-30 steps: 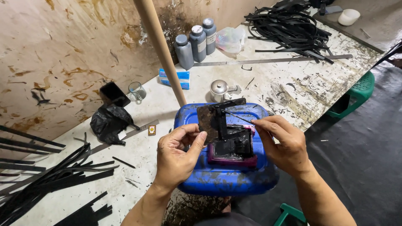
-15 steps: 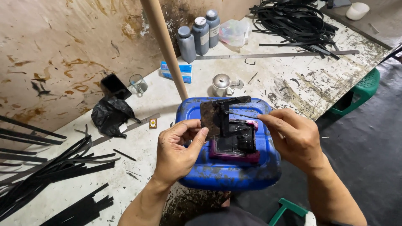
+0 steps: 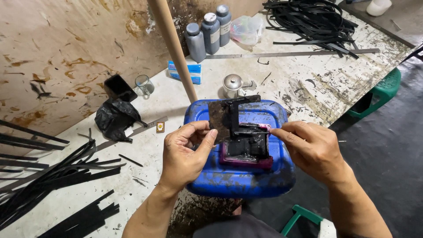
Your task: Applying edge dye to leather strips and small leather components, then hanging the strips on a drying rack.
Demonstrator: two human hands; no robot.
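Dark stained card (image 3: 219,119), upright, pinched in left hand (image 3: 185,152); right hand (image 3: 310,150) grip seemingly pinches black strip (image 3: 251,131).

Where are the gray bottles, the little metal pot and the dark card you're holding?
gray bottles (image 3: 211,31), head view, middle bottle's body.
little metal pot (image 3: 232,85), head view, its lid.
dark card (image 3: 219,117), head view, its flat face.

Head view: worn on the person's head | faces down and forward over a stained workbench (image 3: 308,83) | close range, both forearms entering from the bottom edge | wooden wall (image 3: 66,53) at upper left, dark floor (image 3: 387,145) at right | single view only
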